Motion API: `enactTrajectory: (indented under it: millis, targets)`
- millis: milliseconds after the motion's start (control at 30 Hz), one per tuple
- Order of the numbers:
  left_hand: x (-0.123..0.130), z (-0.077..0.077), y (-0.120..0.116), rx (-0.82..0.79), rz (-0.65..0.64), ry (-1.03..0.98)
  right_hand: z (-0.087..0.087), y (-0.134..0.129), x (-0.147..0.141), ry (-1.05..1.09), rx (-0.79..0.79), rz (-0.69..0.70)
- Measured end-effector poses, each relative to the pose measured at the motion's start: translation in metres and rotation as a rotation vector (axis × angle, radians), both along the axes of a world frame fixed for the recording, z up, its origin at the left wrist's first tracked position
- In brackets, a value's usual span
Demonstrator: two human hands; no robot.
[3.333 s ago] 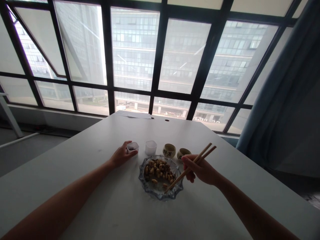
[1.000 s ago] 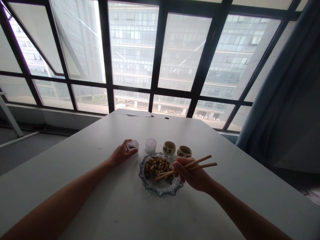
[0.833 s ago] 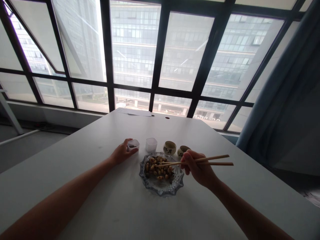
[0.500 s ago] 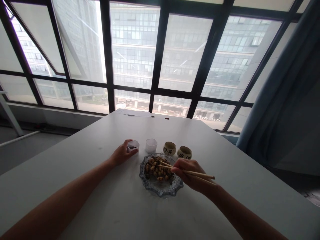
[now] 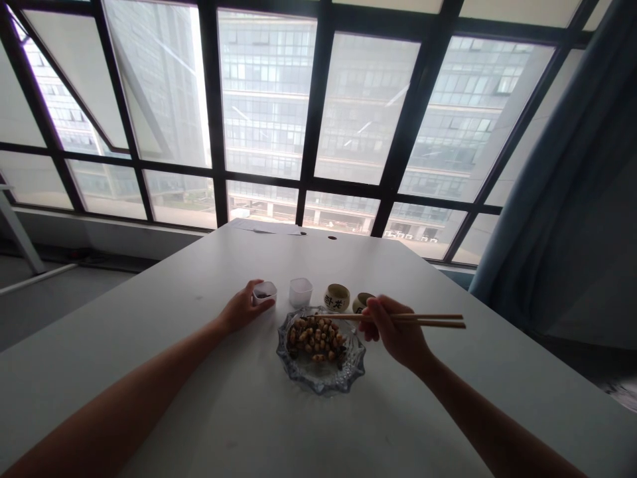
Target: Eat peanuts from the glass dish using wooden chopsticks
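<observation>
My left hand is closed around the side of a small clear plastic cup with some dark bits at its bottom. In my right hand is a pair of wooden chopsticks, held nearly level, their tips over the far left part of a scalloped glass bowl. Inside the bowl lies a heap of brownish nuts with darker bits among them. Whether the tips pinch anything is too small to tell.
A second clear plastic cup stands behind the bowl. Right of it are a ceramic cup with dark characters and another ceramic cup, partly hidden by my right hand. Papers lie at the white table's far end, before the windows.
My right hand has risen and moved slightly right and away, swinging the chopsticks from a slant to nearly level. Their tips shifted toward the bowl's far left. My left hand stays on the cup.
</observation>
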State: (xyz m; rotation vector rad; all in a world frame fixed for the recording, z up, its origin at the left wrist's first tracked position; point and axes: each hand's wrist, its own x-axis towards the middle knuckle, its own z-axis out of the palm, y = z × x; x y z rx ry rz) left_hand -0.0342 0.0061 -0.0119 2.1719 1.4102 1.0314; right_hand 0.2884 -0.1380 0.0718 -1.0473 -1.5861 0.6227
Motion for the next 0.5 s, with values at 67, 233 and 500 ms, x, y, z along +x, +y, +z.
enactTrajectory:
  millis: [67,233,500]
  targets:
    - [0.000,0.000,-0.001,-0.002,-0.002,-0.002,0.001,0.007,0.005,0.183,-0.072,-0.093]
    - [0.001,0.000,-0.001,0.004,0.000,-0.008,-0.003,0.025,0.022,0.430,-0.189,-0.155]
    - [0.000,-0.001,0.000,0.004,0.006,0.010,-0.002,0.023,0.021,0.377,-0.148,-0.186]
